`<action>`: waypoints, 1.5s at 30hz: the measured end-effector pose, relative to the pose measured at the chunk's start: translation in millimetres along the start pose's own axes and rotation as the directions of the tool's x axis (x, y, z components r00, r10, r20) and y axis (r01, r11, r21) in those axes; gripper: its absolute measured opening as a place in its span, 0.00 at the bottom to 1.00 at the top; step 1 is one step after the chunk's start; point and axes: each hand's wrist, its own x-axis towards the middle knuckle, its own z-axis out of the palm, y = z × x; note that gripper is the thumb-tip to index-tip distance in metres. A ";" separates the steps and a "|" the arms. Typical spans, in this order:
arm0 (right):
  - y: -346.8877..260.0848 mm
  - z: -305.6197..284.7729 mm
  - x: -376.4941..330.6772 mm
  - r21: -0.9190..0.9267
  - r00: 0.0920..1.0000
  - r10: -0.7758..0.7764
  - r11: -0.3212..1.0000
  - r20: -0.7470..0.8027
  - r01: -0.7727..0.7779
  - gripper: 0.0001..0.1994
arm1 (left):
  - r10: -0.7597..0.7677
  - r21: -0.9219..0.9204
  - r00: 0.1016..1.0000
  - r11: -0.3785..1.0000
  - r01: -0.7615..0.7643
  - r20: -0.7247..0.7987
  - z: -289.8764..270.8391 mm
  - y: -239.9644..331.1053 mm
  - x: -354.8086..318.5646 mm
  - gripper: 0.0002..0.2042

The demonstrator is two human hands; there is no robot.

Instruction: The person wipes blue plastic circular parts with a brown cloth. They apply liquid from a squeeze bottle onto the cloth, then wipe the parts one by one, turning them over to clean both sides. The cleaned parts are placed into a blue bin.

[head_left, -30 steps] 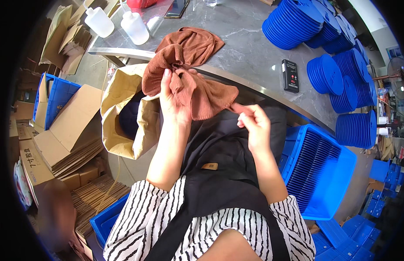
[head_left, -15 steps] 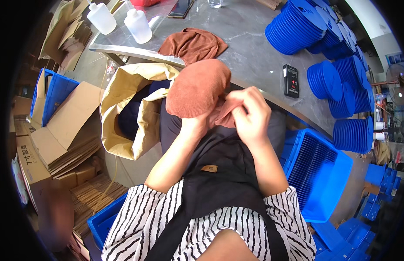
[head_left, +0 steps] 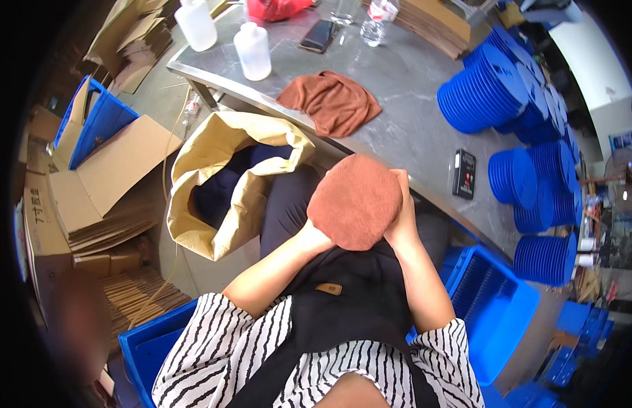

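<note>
A reddish-brown cloth [head_left: 357, 202] is drawn smooth over a round, flat-faced thing in front of my lap; what lies inside it is hidden. My left hand [head_left: 317, 236] grips it from the lower left, its fingers out of sight behind the cloth. On the right edge my right hand [head_left: 403, 214] is closed round the side, most of its fingers also hidden. Beyond them, a second brown cloth [head_left: 333, 103] lies crumpled on the edge of the grey table [head_left: 404, 132]. To the left stands an open tan sack [head_left: 251, 214] with dark blue contents.
Stacks of blue discs [head_left: 479, 95] line the table's right side, near a small black device [head_left: 464, 174]. White bottles [head_left: 252, 53], a phone [head_left: 319, 36] and a clear bottle [head_left: 377, 24] stand or lie farther back. A blue crate [head_left: 510, 326] is at my right, flattened cardboard [head_left: 129, 166] at left.
The covered round thing has turned its broad face up toward me. My right hand has gone from pinching loose cloth to holding the side. The whole view has shifted.
</note>
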 end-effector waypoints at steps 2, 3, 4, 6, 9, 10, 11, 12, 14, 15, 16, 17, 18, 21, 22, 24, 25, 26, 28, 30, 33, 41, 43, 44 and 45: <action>-9.6 6.7 18.2 0.262 0.967 0.251 0.932 0.030 -0.250 0.16 | 0.054 0.035 0.994 0.998 -0.051 -0.091 -11.0 2.6 2.8 0.37; -15.8 16.5 31.4 0.575 0.896 0.412 0.697 0.167 -0.428 0.16 | 0.012 -0.065 0.988 0.998 -0.023 -0.156 -12.8 2.7 -2.5 0.37; -20.5 22.1 46.5 0.768 0.794 0.500 0.336 0.345 -0.545 0.16 | -0.005 0.072 0.991 0.997 0.015 -0.131 -23.8 14.8 2.8 0.34; -22.3 20.6 87.1 0.455 0.785 0.251 0.699 0.566 -0.552 0.13 | -0.156 0.654 0.987 0.743 0.142 -0.036 -51.7 68.6 33.0 0.28; -17.5 53.3 160.8 0.467 0.895 0.093 0.826 0.436 -0.314 0.12 | 0.124 0.976 0.970 -0.030 0.215 -0.210 -91.0 52.1 -2.6 0.26; -16.1 81.3 189.7 0.513 0.942 0.054 0.828 0.331 -0.228 0.13 | 0.128 0.960 0.956 -0.059 0.273 -0.264 -109.1 37.1 -20.3 0.26; -16.1 116.6 215.3 0.543 0.964 0.028 0.822 0.264 -0.173 0.19 | 0.133 0.937 0.937 -0.093 0.336 -0.323 -123.4 31.2 -30.7 0.25; -17.3 154.8 236.0 0.549 0.984 -0.036 0.833 0.177 -0.068 0.32 | 0.108 0.923 0.933 -0.139 0.357 -0.345 -131.4 32.2 -32.5 0.25; -2.7 221.9 283.0 0.237 0.981 -0.181 0.952 -0.063 0.191 0.52 | 0.065 0.908 0.926 -0.181 0.378 -0.373 -142.4 33.9 -29.5 0.25; -2.9 240.8 301.6 0.113 0.954 -0.238 0.959 -0.183 0.261 0.51 | 0.054 0.913 0.923 -0.138 0.384 -0.380 -146.3 37.0 -24.2 0.26; -3.6 250.6 312.8 0.130 0.950 -0.234 0.956 -0.204 0.264 0.50 | 0.051 0.915 0.917 -0.059 0.399 -0.396 -150.8 39.6 -20.7 0.26; -7.3 264.2 319.6 0.147 0.949 -0.233 0.952 -0.212 0.267 0.48 | 0.056 0.902 0.902 0.087 0.422 -0.428 -155.4 40.4 -20.2 0.26; -3.2 260.6 323.5 0.223 0.958 -0.233 0.938 -0.167 0.267 0.44 | 0.058 0.863 0.887 0.268 0.427 -0.457 -161.2 39.4 -16.8 0.26; -4.2 232.0 297.2 0.483 0.956 -0.286 0.847 0.060 0.223 0.34 | 0.031 0.558 0.818 0.746 0.364 -0.575 -178.8 34.1 -13.7 0.27; -13.3 209.1 273.9 0.548 0.946 -0.296 0.817 0.134 0.179 0.33 | 0.021 0.454 0.794 0.830 0.325 -0.607 -183.9 34.7 -12.1 0.27; -33.3 143.1 219.7 0.562 0.883 -0.325 0.823 0.337 0.088 0.37 | 0.025 0.332 0.771 0.911 0.245 -0.636 -188.5 35.3 -2.8 0.28; -35.6 111.8 194.4 0.521 0.850 -0.333 0.850 0.408 0.083 0.40 | 0.024 0.287 0.771 0.935 0.207 -0.636 -190.5 35.8 5.4 0.28; -54.8 89.0 162.5 0.498 0.847 -0.233 0.866 0.478 -0.044 0.40 | 0.048 0.279 0.745 0.942 0.188 -0.666 -188.6 42.4 12.4 0.28; -65.6 50.1 117.9 0.225 0.790 -0.194 0.972 0.582 0.073 0.40 | 0.144 0.316 0.778 0.946 0.074 -0.612 -192.0 29.1 14.7 0.27; -85.2 28.5 85.5 0.033 0.779 -0.083 0.996 0.622 0.080 0.39 | 0.130 0.463 0.808 0.866 0.190 -0.575 -178.6 55.2 24.8 0.26; -104.9 30.3 61.8 -0.015 0.770 -0.069 0.995 0.635 0.101 0.37 | 0.243 0.774 0.867 0.594 0.221 -0.435 -165.2 69.4 31.0 0.25; -107.4 25.7 44.1 -0.055 0.857 -0.075 0.991 0.510 0.120 0.36 | 0.096 0.400 0.881 0.910 0.111 -0.462 -149.0 59.9 13.1 0.25; -105.1 16.1 37.3 -0.058 0.878 -0.036 0.996 0.478 0.073 0.36 | 0.065 0.403 0.886 0.904 0.143 -0.459 -145.4 59.8 9.1 0.25; -103.5 10.3 33.4 -0.059 0.887 -0.014 0.997 0.461 0.046 0.35 | 0.047 0.403 0.889 0.901 0.159 -0.456 -142.6 60.9 8.7 0.25; -100.8 3.9 29.5 -0.057 0.894 -0.011 0.998 0.449 0.041 0.35 | 0.035 0.391 0.893 0.906 0.161 -0.449 -141.1 62.8 11.3 0.24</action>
